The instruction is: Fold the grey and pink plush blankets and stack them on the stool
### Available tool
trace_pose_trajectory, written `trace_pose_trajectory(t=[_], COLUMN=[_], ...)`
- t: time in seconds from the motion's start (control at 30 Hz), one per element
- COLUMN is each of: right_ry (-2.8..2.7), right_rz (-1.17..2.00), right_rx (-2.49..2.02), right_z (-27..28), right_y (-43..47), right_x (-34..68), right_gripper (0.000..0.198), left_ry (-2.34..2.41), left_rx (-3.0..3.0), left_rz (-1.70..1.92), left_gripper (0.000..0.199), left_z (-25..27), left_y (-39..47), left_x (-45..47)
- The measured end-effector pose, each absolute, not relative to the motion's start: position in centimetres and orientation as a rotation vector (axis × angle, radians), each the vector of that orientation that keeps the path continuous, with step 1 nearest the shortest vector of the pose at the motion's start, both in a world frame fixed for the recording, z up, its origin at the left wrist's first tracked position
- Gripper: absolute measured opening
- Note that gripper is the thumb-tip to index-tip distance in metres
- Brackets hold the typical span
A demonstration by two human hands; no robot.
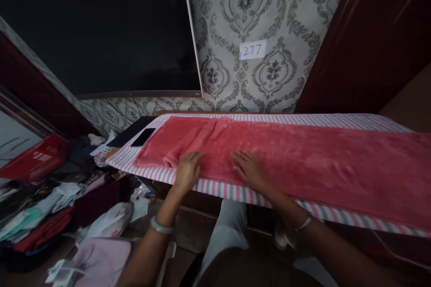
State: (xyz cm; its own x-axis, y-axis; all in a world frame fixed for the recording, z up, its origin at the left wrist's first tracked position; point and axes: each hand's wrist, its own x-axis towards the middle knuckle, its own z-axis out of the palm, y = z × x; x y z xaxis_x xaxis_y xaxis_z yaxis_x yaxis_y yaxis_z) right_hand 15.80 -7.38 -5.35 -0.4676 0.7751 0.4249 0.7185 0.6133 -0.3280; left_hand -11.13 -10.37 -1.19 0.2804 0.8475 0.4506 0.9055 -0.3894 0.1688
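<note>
A long coral-pink plush blanket [303, 157] lies lengthwise on a striped cloth [151, 172] in pink, grey and white that covers a long board. At its left end the blanket is folded over, with raised creases. My left hand [188, 169] rests on the blanket's near edge just right of that fold, its fingers laid out toward the right. Flat on the plush to the right of it is my right hand [248, 169], fingers apart and pointing left. Neither hand grips anything that I can see. A black phone [143, 137] lies on the cloth beside the blanket's left end.
Behind the board are a large dark television [111, 31] and a patterned wall with a paper label [252, 50] reading 277. A red basket [37, 157] and heaped clothes [43, 215] fill the left side. My knee [229, 228] is under the near edge.
</note>
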Motion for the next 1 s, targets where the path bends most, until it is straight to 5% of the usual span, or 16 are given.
trace_pose_trajectory(t=[0.27, 0.63, 1.0], right_ry=[-2.604, -2.574, -2.591], right_rz=[0.183, 0.272, 0.534], right_rx=[-1.343, -1.239, -1.078], right_z=[-6.2, -5.3, -4.7], right_y=[-8.9, -9.6, -11.4], right_x=[16.6, 17.0, 18.9], right_gripper=[0.057, 0.051, 0.053], left_ry=[-1.806, -1.798, -1.874], left_rx=[-2.52, -2.586, -2.435], left_rz=[-0.185, -0.435, -0.497], left_gripper=[0.059, 0.048, 0.07], left_z=[-4.1, -1.7, -4.9], left_y=[-7.6, -5.7, -2.8], left_x=[-5.9, -4.6, -1.5])
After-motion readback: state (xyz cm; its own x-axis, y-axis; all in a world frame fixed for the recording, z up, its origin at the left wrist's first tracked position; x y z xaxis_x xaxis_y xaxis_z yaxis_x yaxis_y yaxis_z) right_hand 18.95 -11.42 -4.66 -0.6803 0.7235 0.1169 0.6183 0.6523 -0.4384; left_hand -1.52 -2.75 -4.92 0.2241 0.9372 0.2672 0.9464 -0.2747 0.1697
